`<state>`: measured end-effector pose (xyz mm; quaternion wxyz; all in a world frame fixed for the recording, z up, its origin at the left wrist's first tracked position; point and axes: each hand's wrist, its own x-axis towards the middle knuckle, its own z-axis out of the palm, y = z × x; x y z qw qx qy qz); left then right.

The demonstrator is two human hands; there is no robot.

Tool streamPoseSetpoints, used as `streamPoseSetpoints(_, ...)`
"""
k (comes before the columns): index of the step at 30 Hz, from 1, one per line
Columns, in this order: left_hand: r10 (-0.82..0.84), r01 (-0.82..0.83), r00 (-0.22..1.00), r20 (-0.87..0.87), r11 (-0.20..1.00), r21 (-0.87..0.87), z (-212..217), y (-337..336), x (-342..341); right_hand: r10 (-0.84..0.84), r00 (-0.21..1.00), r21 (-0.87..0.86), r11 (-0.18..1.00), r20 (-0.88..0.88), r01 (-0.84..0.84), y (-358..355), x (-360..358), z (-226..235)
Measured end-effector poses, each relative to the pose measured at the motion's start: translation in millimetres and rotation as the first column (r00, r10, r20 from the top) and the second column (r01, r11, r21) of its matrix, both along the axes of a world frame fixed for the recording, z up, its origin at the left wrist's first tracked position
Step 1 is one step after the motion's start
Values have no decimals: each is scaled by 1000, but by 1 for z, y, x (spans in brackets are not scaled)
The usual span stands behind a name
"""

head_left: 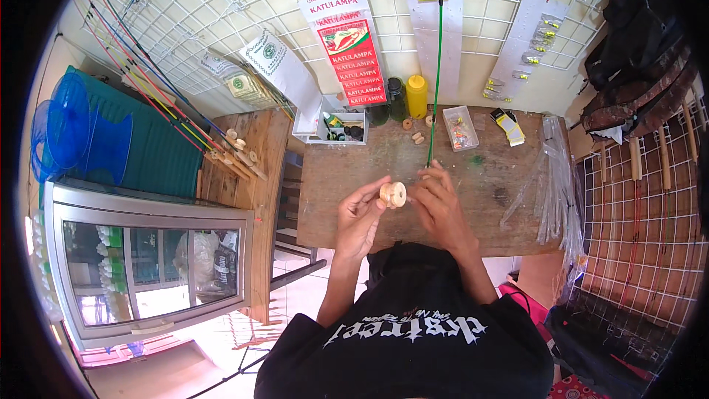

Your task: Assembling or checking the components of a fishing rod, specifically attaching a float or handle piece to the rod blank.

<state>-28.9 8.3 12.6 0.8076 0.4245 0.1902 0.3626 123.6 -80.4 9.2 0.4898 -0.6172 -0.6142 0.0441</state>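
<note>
Clock positions are taken from the pale wooden spool (393, 195), which sits above the near part of the wooden worktable (354, 170). The left hand (358, 218), at 8 o'clock, pinches the spool between thumb and fingers, its bored end face turned toward 3 o'clock. The right hand (441, 203), at 3 o'clock, has its fingers curled together around the lower end of a slender green rod (436, 96); the thumb's contact cannot be made out. The rod extends toward 1 o'clock.

On the worktable, a white open-fronted box (310, 130) lies at 11 o'clock and a yellow squeeze bottle (417, 96) between 12 and 1. A clear plastic box (461, 140) holding small items is between 1 and 2. Clear plastic sleeves (552, 185) drape over the edge at 3 o'clock.
</note>
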Motion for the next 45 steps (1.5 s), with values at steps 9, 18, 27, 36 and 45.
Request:
streamPoseSetpoints(9,-65,168,926,-371,953,252,2,2,2,-134,986,22,991,104,132,12,12,7)
streamPoseSetpoints(18,191,178,755,-627,861,476,-10,5,10,-164,947,-27,984,275,178,11,22,-4)
streamPoseSetpoints(27,459,177,637,-619,694,697,-14,10,7,-247,926,21,968,287,251,14,31,8)
streamPoseSetpoints(36,221,-232,970,-99,966,-116,-39,26,17,-266,951,59,964,160,260,12,13,-1)
streamPoseSetpoints(45,102,112,937,333,818,-564,-48,25,35,-268,962,-9,963,59,269,14,9,-16)
